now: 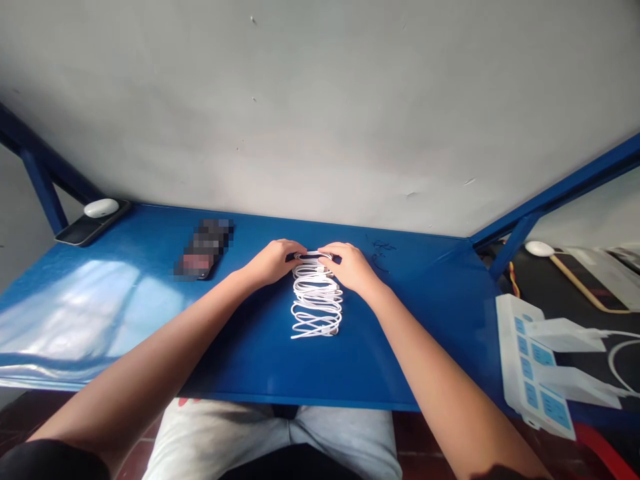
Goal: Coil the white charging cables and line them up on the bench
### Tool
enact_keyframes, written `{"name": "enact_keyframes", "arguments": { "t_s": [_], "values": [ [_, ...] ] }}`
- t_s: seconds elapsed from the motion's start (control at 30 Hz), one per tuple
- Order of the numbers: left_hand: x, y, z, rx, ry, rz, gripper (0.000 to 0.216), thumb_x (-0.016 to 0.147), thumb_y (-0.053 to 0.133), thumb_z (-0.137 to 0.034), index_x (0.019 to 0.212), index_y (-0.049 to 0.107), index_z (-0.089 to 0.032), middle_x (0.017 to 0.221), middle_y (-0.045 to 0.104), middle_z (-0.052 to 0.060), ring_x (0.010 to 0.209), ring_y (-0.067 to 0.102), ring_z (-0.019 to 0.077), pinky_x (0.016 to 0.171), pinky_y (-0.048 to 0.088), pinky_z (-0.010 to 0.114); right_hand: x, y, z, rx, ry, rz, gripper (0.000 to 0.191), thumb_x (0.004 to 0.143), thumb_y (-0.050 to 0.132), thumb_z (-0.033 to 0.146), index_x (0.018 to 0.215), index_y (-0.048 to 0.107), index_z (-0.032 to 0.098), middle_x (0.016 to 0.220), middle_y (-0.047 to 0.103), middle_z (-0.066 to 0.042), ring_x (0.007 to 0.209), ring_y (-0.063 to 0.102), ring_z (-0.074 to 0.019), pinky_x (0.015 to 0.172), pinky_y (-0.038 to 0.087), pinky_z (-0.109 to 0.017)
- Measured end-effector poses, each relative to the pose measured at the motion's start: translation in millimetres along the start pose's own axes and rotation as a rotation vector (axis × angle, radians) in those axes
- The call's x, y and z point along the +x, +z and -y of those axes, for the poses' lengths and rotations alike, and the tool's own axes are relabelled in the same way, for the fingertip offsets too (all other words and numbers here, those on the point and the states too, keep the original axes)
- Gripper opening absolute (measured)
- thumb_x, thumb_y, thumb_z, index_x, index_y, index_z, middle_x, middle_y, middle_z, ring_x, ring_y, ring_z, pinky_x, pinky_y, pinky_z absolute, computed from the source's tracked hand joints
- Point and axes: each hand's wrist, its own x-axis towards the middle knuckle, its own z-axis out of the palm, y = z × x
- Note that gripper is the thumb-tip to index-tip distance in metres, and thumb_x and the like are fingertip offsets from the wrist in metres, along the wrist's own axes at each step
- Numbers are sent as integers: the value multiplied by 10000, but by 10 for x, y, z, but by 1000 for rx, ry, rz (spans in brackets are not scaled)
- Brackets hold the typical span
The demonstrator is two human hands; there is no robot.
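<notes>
Several white charging cables [316, 303], each coiled into a flat bundle, lie in an overlapping row on the blue table [310, 373]. At the far end of the row, my left hand [275, 261] pinches the left side of a coiled cable. The right side of that same coil is between the thumb and fingers of my right hand [349, 265]. Metal-tipped plugs show along the right edge of the row. Just right of my right hand lie thin black ties [381, 252] in a loose scatter.
A blurred-out dark phone [205, 250] lies left of my hands. Another phone [90, 227] with a white oval object [101, 208] is at the far left. Beyond the right edge sits a power strip [533, 367] with white adapters plugged in. A wall [320, 120] stands behind the table.
</notes>
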Motion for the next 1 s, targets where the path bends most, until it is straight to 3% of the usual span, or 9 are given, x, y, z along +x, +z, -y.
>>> {"name": "enact_keyframes", "arguments": {
  "t_s": [0.2,0.33,0.47,0.6,0.73,0.83,1.0],
  "values": [
    [-100,23,-54,-17,53,-18,238,883,642,-276,1073,782,-244,1174,733,109,1088,667,284,998,489,410,-97,30,56,41,23,-31,249,920,661,296,1125,771,208,1200,746,-85,1145,654,-266,1045,489,-424],
    [-130,22,-55,-56,50,-44,249,893,660,-302,1105,785,-260,1227,702,106,1099,660,271,1009,485,400,-112,22,-13,124,36,-87,322,983,527,271,1222,727,188,1249,723,-101,1122,674,-237,1016,515,-392],
    [-108,32,-38,15,58,-5,233,915,647,-348,1068,807,-274,1281,674,108,1088,652,273,1014,477,413,-123,-14,-86,117,67,-119,338,974,459,172,1151,747,168,1224,734,-108,1146,670,-232,1045,505,-394],
    [-12,32,-49,240,163,82,280,976,546,-300,1038,813,-243,1192,707,123,1077,638,272,975,479,415,-118,-5,-115,80,91,-89,316,902,525,95,1094,757,192,1153,753,-79,1016,690,-229,985,539,-407],
    [115,-15,-163,422,215,215,293,951,520,-174,930,812,-190,1135,718,119,1009,650,237,891,483,338,-104,32,-150,83,66,-99,314,881,542,76,1066,760,206,1125,751,-69,965,682,-221,951,550,-403],
    [191,-38,-292,513,181,291,274,896,526,-110,797,778,-150,1023,724,119,872,654,199,758,457,285,-97,55,-187,87,73,-119,314,877,557,84,1074,760,220,1118,753,-65,945,686,-216,940,555,-401],
    [255,-34,-365,559,125,290,219,809,545,-75,664,701,-127,833,692,105,692,580,156,627,366,275,-99,65,-216,183,130,-138,350,914,497,93,1125,751,210,1145,767,-78,1039,716,-218,980,554,-400]
  ]
}}
